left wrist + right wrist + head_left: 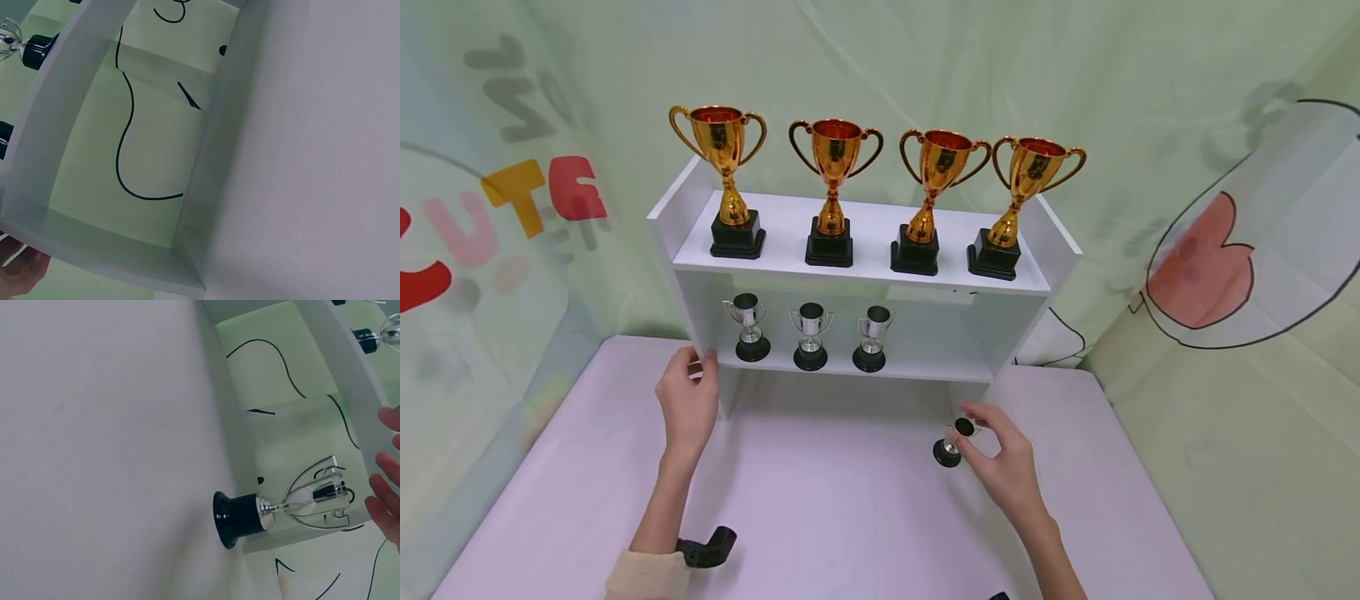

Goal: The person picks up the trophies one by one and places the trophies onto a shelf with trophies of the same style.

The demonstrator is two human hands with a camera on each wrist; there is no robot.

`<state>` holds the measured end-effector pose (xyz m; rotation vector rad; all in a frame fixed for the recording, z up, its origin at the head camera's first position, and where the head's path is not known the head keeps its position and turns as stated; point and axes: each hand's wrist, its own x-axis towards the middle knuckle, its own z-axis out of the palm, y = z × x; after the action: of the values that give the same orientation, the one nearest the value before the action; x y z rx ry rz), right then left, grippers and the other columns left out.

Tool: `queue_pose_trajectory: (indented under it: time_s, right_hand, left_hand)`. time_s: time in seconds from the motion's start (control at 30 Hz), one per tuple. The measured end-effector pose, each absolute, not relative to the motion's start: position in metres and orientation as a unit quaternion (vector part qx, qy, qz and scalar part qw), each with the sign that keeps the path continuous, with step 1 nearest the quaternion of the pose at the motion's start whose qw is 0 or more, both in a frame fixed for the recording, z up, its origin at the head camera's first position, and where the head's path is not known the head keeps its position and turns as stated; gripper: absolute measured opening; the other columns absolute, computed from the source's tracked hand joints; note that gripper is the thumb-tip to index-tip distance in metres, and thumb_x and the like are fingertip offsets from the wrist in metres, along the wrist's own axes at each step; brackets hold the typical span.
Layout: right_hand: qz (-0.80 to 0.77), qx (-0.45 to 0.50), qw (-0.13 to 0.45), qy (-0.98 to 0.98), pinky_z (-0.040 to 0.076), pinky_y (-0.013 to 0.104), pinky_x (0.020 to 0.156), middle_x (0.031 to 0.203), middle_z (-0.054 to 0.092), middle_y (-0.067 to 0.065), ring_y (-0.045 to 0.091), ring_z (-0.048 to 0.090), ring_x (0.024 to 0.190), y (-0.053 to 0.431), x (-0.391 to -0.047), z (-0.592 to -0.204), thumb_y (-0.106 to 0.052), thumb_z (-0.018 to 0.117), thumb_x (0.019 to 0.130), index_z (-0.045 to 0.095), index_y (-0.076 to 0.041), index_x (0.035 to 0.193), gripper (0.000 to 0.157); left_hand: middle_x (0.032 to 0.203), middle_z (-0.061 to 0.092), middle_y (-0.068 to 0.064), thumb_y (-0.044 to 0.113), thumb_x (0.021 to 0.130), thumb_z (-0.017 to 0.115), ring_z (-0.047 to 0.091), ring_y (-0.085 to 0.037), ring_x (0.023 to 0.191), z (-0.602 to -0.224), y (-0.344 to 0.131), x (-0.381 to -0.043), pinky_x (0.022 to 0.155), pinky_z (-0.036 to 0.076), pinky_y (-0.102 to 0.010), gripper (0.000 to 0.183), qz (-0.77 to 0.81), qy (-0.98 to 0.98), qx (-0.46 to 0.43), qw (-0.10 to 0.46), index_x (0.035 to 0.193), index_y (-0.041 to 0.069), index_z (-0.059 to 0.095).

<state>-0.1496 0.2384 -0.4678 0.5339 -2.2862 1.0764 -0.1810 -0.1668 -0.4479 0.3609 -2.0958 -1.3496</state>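
Observation:
In the head view, a white two-tier shelf [865,375] holds several gold trophy cups on top, such as the leftmost gold trophy [730,175]. Three small silver trophies, one of them the middle silver trophy [810,333], stand on its lower board. My left hand [688,400] grips the shelf's left side panel at the front edge, with fingers bent against the outer face. Below the shelf's right end is another silver trophy [294,506], upright on its black base. Around its cup, my right hand [1003,458] spreads thumb and forefinger; the fingers [387,487] in the right wrist view lie beyond the rim.
The shelf stands on a table with a pale lilac cloth [835,500]. Printed pale green curtains [910,50] hang behind and at both sides. A thin black cable [1078,337] runs behind the shelf's right end. A black strap device [711,548] sits at my left wrist.

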Motion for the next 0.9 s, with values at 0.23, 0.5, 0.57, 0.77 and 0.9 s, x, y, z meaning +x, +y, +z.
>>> queue_pose_trajectory:
  time_s: [0.23,0.5,0.57,0.77,0.9]
  right_hand:
    - [0.400,0.165,0.246,-0.868,0.040,0.005,0.100,0.120,0.072,0.009,0.007,0.062,0.114,0.246,-0.154,-0.482,0.001,0.087,0.076,0.070,-0.005,0.122,0.049]
    - [0.424,0.121,0.178,-0.880,0.042,0.004,0.098,0.125,0.071,0.011,0.030,0.066,0.113,0.253,-0.158,-0.495,-0.003,0.084,0.081,0.066,-0.004,0.128,0.050]
    - [0.435,0.110,0.160,-0.879,0.043,0.006,0.099,0.128,0.070,0.010,0.026,0.065,0.115,0.255,-0.159,-0.497,-0.005,0.083,0.083,0.065,-0.005,0.130,0.050]
    - [0.492,0.093,0.119,-0.857,0.045,0.008,0.099,0.133,0.067,0.011,0.003,0.062,0.115,0.257,-0.161,-0.504,-0.009,0.080,0.089,0.064,-0.007,0.132,0.046]
    - [0.542,0.087,0.101,-0.830,0.049,0.011,0.098,0.132,0.065,0.017,0.003,0.064,0.110,0.258,-0.163,-0.507,-0.006,0.079,0.089,0.064,-0.003,0.132,0.045]
  left_hand:
    - [0.107,0.071,-0.024,0.012,0.103,0.056,0.070,-0.041,0.094,-0.447,-0.167,-0.180,0.070,0.039,-0.002,0.025,-0.514,-0.790,0.135,0.305,0.113,-0.007,0.068]
    - [0.107,0.070,-0.026,0.010,0.102,0.057,0.070,-0.042,0.094,-0.448,-0.167,-0.181,0.070,0.038,0.000,0.024,-0.511,-0.790,0.133,0.310,0.112,-0.009,0.068]
    - [0.107,0.070,-0.026,0.010,0.102,0.057,0.070,-0.042,0.094,-0.448,-0.167,-0.181,0.070,0.038,0.000,0.024,-0.511,-0.790,0.134,0.310,0.112,-0.009,0.067]
    - [0.107,0.071,-0.026,0.010,0.102,0.057,0.070,-0.041,0.094,-0.448,-0.167,-0.181,0.070,0.038,0.000,0.024,-0.512,-0.791,0.134,0.308,0.112,-0.009,0.067]
    - [0.106,0.071,-0.026,0.010,0.102,0.056,0.070,-0.041,0.094,-0.448,-0.167,-0.182,0.070,0.038,0.000,0.024,-0.513,-0.789,0.134,0.310,0.112,-0.009,0.068]
